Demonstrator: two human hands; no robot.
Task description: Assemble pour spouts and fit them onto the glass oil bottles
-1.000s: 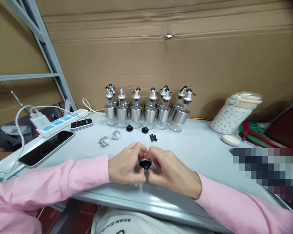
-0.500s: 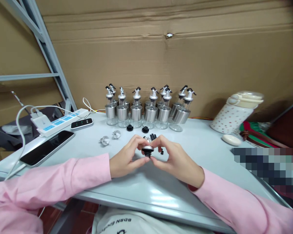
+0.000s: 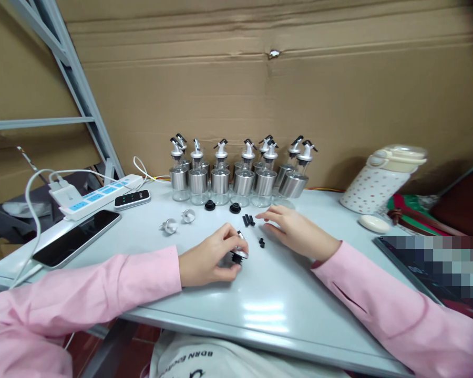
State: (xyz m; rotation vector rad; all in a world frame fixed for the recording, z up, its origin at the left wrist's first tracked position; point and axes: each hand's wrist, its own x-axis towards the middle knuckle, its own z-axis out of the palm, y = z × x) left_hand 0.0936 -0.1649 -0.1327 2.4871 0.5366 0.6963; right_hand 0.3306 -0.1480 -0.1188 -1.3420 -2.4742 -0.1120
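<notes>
The left hand (image 3: 209, 258) pinches a pour spout (image 3: 238, 256) between its thumb and fingers. The spout has a silver top and a black ridged plug that points down. It is above the near middle part of the gray tabletop (image 3: 319, 320).

The right hand (image 3: 301, 233) is loose, with nothing in its grip. Its fingers reach toward some short black sticks (image 3: 247, 220). The fingertips are just beside the sticks, but I can't tell if they touch. Two tiny black caps (image 3: 262, 243) lie near the right thumb.

Two round black stoppers (image 3: 235, 208) sit behind the sticks, in front of a bunch of glass bottles (image 3: 243, 185). The bottles wear shiny metal bands and have silver spouts on top. Two little metal funnels (image 3: 169, 226) lie to the left. Farther left is a phone (image 3: 76, 239), next to a white power strip (image 3: 102, 198).
</notes>
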